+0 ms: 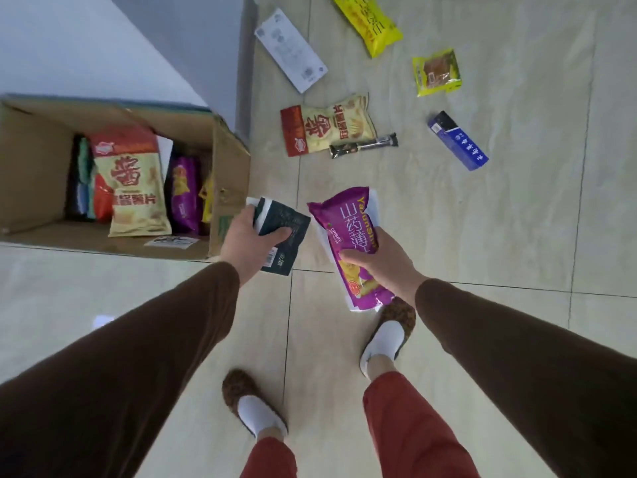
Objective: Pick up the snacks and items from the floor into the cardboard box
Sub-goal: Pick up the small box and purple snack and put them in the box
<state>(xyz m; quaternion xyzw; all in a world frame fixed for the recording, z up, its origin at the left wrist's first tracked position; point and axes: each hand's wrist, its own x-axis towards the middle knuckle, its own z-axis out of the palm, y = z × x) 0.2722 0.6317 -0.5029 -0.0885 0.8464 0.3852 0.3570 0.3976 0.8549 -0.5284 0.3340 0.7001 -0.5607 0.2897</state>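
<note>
The cardboard box (225, 188) is sitting open at nine o'clock on the tiled floor (517, 219), already holding a cream-and-red chip bag (132, 188) and a purple bag (182, 198) standing among other packets. At twelve o'clock a matching cream-and-red snack bag (327, 127) is lying flat with a thin dark bar (363, 146) touching its lower edge; a yellow bag (367, 22), a white flat packet (291, 50), a small yellow-green pack (437, 72) and a blue box (458, 141) are lying scattered from twelve to two o'clock. At centre, the right hand (377, 262) is gripping a purple yam-crisp bag (348, 236), fingers curling round its middle. Just beside it toward nine o'clock, near the box's corner, the left hand (246, 239) is clasping a dark green packet (282, 232), with the fingers wrapping over its face.
</note>
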